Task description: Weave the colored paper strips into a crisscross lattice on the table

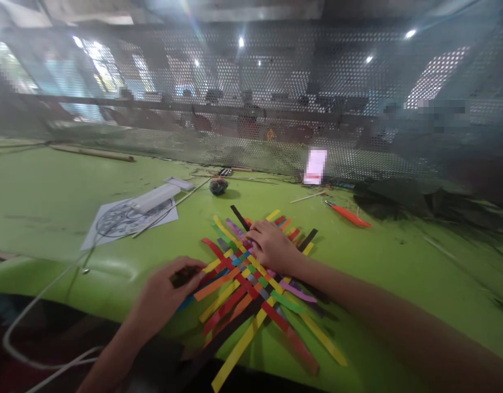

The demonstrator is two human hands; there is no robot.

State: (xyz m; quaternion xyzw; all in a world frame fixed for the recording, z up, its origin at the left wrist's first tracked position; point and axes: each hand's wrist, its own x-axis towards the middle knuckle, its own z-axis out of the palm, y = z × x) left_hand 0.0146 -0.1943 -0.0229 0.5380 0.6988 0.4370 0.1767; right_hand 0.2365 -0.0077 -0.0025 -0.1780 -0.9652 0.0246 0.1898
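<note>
A mat of woven coloured strips (pixel 251 273) lies on the green table top, its loose ends fanning out in yellow, red, black, orange, green and purple. At its left edge my left hand (pixel 165 292) is closed, thumb and index finger pinching the end of a yellow strip (pixel 212 266). My right hand (pixel 273 248) rests on the far part of the weave, its fingers bent and closed down on the strips. What lies under the right palm is hidden.
Left of the mat lie a printed sheet (pixel 161 217) and a white power strip (pixel 157 197) with a cable. Behind are a small dark ball (pixel 218 186) and an upright phone-like panel (pixel 315 165). An orange-handled tool (pixel 349 215) lies right. A perforated screen (pixel 243 109) borders the table.
</note>
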